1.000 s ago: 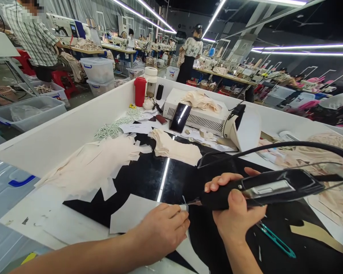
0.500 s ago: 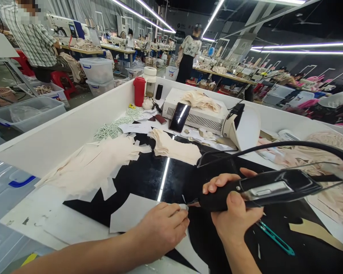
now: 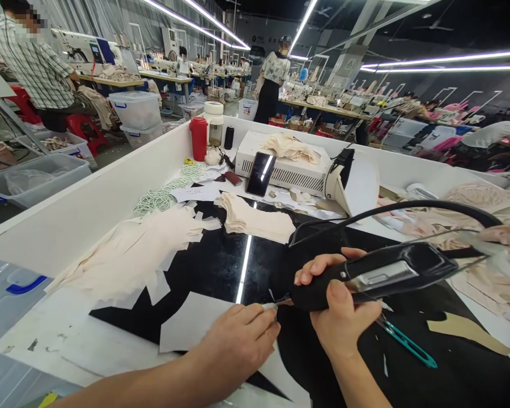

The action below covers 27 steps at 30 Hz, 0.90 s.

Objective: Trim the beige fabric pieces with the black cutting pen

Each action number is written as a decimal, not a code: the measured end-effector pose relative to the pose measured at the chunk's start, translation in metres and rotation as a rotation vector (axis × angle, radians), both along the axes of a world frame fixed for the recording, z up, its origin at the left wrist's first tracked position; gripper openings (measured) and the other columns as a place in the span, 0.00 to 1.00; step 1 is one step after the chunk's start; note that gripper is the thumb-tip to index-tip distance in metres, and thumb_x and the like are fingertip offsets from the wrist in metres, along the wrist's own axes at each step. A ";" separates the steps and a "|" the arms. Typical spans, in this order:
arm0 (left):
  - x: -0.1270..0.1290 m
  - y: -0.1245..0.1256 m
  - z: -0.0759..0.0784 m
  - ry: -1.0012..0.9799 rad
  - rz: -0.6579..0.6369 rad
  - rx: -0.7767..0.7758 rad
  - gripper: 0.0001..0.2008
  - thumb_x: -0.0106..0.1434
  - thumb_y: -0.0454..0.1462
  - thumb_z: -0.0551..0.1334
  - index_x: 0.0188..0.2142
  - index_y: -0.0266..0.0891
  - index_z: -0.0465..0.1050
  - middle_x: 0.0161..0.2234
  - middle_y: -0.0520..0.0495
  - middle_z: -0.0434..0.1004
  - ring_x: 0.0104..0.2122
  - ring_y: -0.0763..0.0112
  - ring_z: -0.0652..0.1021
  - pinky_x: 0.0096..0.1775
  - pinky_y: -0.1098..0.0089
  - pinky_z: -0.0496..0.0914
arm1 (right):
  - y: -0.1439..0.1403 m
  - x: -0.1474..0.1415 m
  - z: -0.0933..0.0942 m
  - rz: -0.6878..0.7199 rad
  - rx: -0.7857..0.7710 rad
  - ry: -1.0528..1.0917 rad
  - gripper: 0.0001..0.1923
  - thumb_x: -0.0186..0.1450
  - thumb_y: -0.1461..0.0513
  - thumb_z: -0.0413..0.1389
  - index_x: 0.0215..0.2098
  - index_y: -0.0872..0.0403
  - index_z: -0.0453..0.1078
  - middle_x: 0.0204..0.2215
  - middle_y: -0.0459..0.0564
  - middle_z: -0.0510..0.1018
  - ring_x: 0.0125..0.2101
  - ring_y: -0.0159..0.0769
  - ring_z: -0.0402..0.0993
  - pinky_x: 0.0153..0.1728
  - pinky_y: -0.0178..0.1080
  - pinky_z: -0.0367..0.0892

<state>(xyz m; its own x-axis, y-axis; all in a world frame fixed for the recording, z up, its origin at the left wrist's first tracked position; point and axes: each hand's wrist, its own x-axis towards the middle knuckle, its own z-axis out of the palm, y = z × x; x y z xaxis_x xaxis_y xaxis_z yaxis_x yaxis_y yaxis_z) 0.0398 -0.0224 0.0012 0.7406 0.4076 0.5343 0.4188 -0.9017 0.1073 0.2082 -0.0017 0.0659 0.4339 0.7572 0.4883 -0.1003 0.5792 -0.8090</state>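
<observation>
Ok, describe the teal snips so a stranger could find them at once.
On the black worktop, look just right of the right hand gripping the black corded tool. The snips lie flat there, the only teal thing among pale fabric scraps.
</observation>
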 end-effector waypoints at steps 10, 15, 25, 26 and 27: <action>-0.002 0.000 -0.001 0.040 0.007 -0.023 0.11 0.74 0.31 0.57 0.52 0.33 0.75 0.51 0.46 0.81 0.46 0.65 0.79 0.39 0.67 0.74 | 0.002 0.001 -0.003 0.032 0.030 -0.003 0.19 0.64 0.57 0.67 0.50 0.46 0.68 0.30 0.41 0.75 0.25 0.32 0.74 0.26 0.40 0.75; -0.003 0.001 -0.004 0.028 0.008 -0.026 0.11 0.75 0.34 0.58 0.53 0.33 0.74 0.53 0.47 0.80 0.48 0.65 0.79 0.40 0.66 0.74 | 0.001 0.001 -0.005 0.029 0.032 0.001 0.19 0.64 0.57 0.66 0.50 0.47 0.67 0.31 0.41 0.75 0.25 0.33 0.74 0.26 0.40 0.74; -0.005 0.002 -0.003 0.072 0.011 -0.040 0.11 0.75 0.38 0.59 0.52 0.35 0.74 0.53 0.48 0.80 0.49 0.66 0.78 0.41 0.66 0.72 | 0.003 0.001 0.003 -0.007 0.033 0.021 0.20 0.63 0.56 0.67 0.50 0.46 0.67 0.30 0.40 0.75 0.24 0.33 0.74 0.26 0.41 0.73; -0.005 0.002 -0.003 0.076 0.014 -0.037 0.11 0.76 0.38 0.59 0.52 0.35 0.74 0.53 0.49 0.80 0.49 0.66 0.78 0.41 0.66 0.71 | 0.003 0.001 0.004 -0.012 0.037 0.026 0.20 0.63 0.56 0.67 0.50 0.46 0.68 0.30 0.40 0.75 0.23 0.33 0.74 0.25 0.40 0.73; -0.005 0.002 -0.003 0.075 0.016 -0.033 0.11 0.76 0.38 0.59 0.52 0.35 0.74 0.53 0.49 0.80 0.49 0.67 0.78 0.41 0.66 0.71 | 0.002 0.001 0.004 -0.012 0.036 0.028 0.20 0.63 0.56 0.67 0.50 0.46 0.68 0.30 0.40 0.75 0.23 0.33 0.73 0.25 0.40 0.72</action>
